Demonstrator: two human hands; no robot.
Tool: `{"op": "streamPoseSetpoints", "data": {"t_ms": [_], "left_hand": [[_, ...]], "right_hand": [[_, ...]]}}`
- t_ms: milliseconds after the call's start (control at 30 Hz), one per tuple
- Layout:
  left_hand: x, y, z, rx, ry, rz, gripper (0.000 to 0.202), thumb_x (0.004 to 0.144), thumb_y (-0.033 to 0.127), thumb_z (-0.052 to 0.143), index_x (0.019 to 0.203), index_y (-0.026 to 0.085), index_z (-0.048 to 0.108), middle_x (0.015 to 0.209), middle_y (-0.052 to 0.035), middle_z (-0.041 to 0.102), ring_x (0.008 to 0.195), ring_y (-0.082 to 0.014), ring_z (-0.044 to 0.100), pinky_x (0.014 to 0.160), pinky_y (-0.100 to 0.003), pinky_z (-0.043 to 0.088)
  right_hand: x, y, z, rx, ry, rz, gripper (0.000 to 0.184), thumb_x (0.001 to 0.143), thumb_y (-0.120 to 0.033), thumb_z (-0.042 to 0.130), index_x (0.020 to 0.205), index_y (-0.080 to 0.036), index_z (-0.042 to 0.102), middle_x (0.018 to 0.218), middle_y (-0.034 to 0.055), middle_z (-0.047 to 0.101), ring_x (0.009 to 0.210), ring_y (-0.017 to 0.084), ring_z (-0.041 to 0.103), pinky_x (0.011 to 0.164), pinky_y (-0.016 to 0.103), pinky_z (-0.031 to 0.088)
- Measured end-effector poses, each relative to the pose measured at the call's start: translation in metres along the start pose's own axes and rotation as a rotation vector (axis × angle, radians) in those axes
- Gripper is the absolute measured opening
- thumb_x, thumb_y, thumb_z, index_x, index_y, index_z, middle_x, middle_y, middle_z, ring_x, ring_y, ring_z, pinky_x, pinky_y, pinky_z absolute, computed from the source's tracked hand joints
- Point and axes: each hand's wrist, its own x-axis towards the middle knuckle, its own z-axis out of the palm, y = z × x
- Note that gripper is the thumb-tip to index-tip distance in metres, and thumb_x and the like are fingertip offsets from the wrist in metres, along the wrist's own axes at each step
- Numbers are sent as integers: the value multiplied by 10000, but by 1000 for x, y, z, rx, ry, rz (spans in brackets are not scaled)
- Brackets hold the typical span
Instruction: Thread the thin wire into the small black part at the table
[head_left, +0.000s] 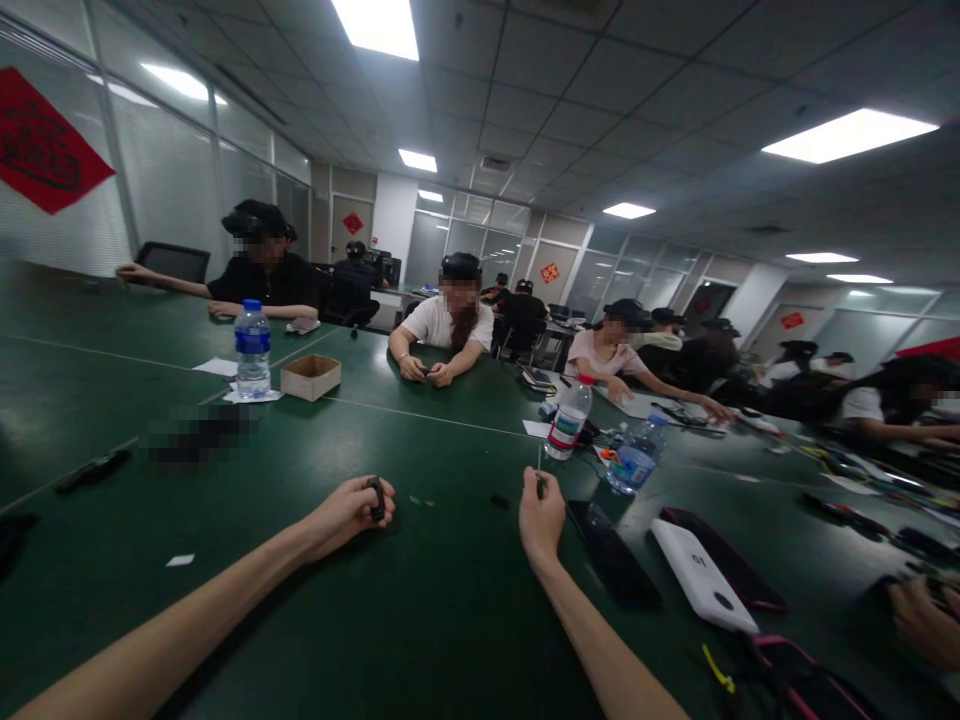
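My left hand (346,513) rests on the green table (420,610) with its fingers curled round a small black part (376,496). My right hand (541,518) is held up a little to the right, pinched on a thin dark tool (539,472) that stands upright above the fingers. Between the two hands a few tiny dark bits (499,500) lie on the tabletop.
Right of my right hand lie a black phone (611,550), a white power bank (701,574) and a dark phone (724,558). Two water bottles (568,417) stand beyond; another bottle (253,349) and a cardboard box (310,376) at far left. Several people sit round the table.
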Motion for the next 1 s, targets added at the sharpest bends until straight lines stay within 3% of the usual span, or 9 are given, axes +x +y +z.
{"op": "streamPoseSetpoints", "data": {"t_ms": [100, 200, 333, 433, 700, 1000], "left_hand": [[2, -4, -1, 1, 21, 23, 250, 664, 151, 555, 911, 128, 530, 781, -55, 600, 654, -138, 577, 619, -265, 450], [3, -7, -1, 2, 21, 51, 286, 677, 147, 548, 959, 138, 498, 790, -53, 602, 640, -133, 572, 606, -260, 435], [2, -10, -2, 21, 28, 85, 308, 712, 159, 531, 1013, 154, 466, 830, -52, 599, 644, -131, 571, 596, -255, 419], [2, -14, -4, 42, 28, 98, 282, 679, 130, 504, 957, 160, 467, 779, -22, 570, 610, -123, 554, 561, -241, 393], [3, -19, -7, 62, -43, 109, 156, 616, 105, 443, 761, 162, 445, 622, 22, 468, 538, -112, 494, 536, -240, 356], [-8, -11, 9, -5, -102, 121, 115, 640, 161, 429, 754, 165, 440, 599, 21, 434, 529, -120, 469, 543, -254, 344]], "right_hand": [[4, 8, -5, 55, 95, 180, 454, 888, -510, 328, 1045, -140, 539, 770, 76, 651, 647, 205, 597, 564, 275, 402], [4, 7, -3, 32, -9, 250, 367, 836, -475, 450, 1014, -162, 523, 796, 56, 652, 689, 199, 615, 591, 263, 413], [-1, 0, 3, -64, -211, 154, 260, 807, -418, 527, 962, -209, 517, 900, 40, 644, 784, 189, 623, 617, 253, 433], [-6, -2, 6, -148, -292, 31, 185, 822, -362, 532, 940, -220, 522, 949, 39, 627, 790, 181, 622, 615, 255, 446], [-16, -1, 3, -166, -319, -10, 112, 882, -228, 465, 970, -202, 529, 956, 48, 608, 738, 149, 629, 593, 242, 480], [-21, 1, -6, -92, -277, 19, 123, 869, -197, 486, 976, -183, 545, 1039, 69, 569, 762, 139, 634, 585, 223, 509]]}}
